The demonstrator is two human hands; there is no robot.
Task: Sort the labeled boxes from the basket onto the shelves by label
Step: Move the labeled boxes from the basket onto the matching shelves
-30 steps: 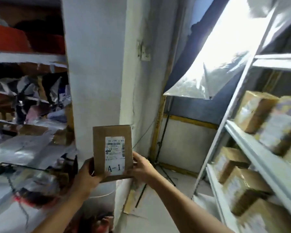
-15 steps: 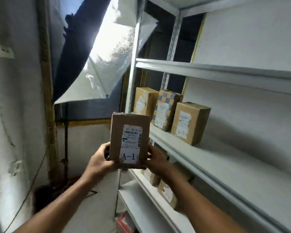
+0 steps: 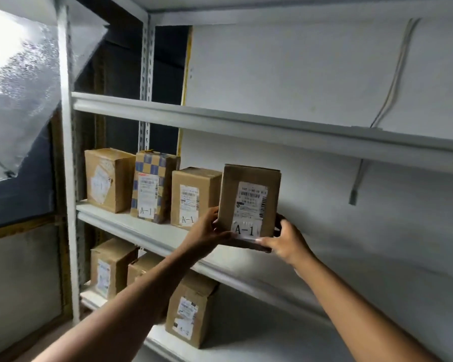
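We cannot tell whether the held box (image 3: 249, 202) rests on the middle shelf (image 3: 147, 231), because the left hand (image 3: 207, 231) and right hand (image 3: 288, 244) cover its bottom edge. The leftmost box (image 3: 106, 178) bears a blurred, unreadable label, and our left forearm hides part of the lower boxes (image 3: 141, 270).

White wall (image 3: 311, 69) (a cable (image 3: 392, 74) hangs down it); bright window (image 3: 13, 82) at left.

both bare forearms reach up and forward from the lower edge of the view, converging. left hand (image 3: 207, 231): fingers curled round the lower left edge of an upright brown cardboard box labelled a-1 (image 3: 249, 202). right hand (image 3: 285, 241): thumb and fingers grip its lower right corner from below.
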